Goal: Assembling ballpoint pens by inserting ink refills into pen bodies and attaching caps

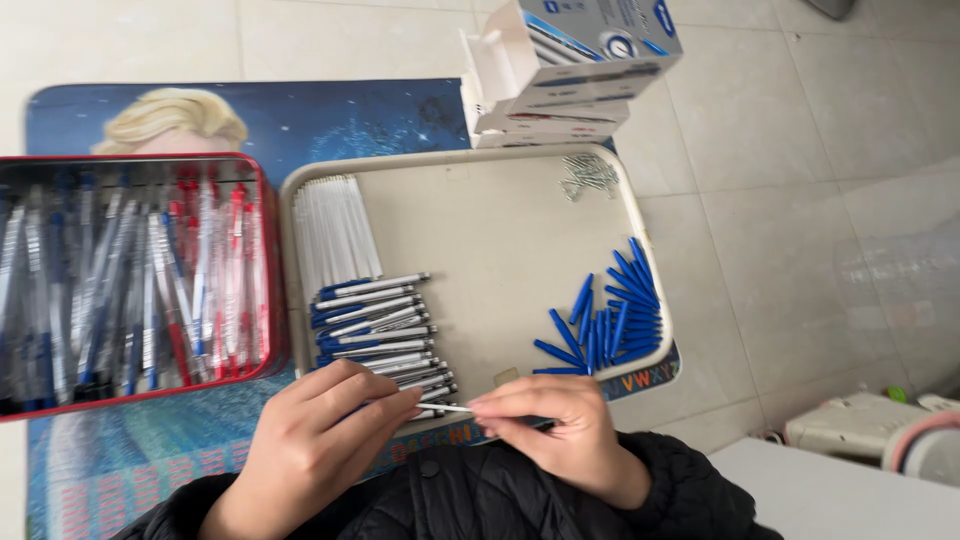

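Black quilted sleeves frame the near edge of the view, and just above them both hands meet over the front rim of a beige tray (pixel 640 215). The left hand (pixel 318 425) is curled, fingers pinched onto one end of a thin white refill (pixel 447 407); the right hand (pixel 548 420) is closed on the other end, so the refill spans the small gap between the two sets of fingertips. Whether the right hand also hides a pen barrel cannot be told.

Such a slim, bendable piece held only at its tips could buckle or slip if the hands push out of line, and a dropped piece would likely roll off the tray rim.

Just beyond the left hand lies a stack of silver-and-blue pen barrels (pixel 375 325), with white refills (pixel 335 235) behind them. Blue caps (pixel 610 320) lie right of centre, small metal springs (pixel 588 175) in the far corner. A red tin of finished pens (pixel 130 280) sits left, cardboard boxes (pixel 570 70) farthest away.
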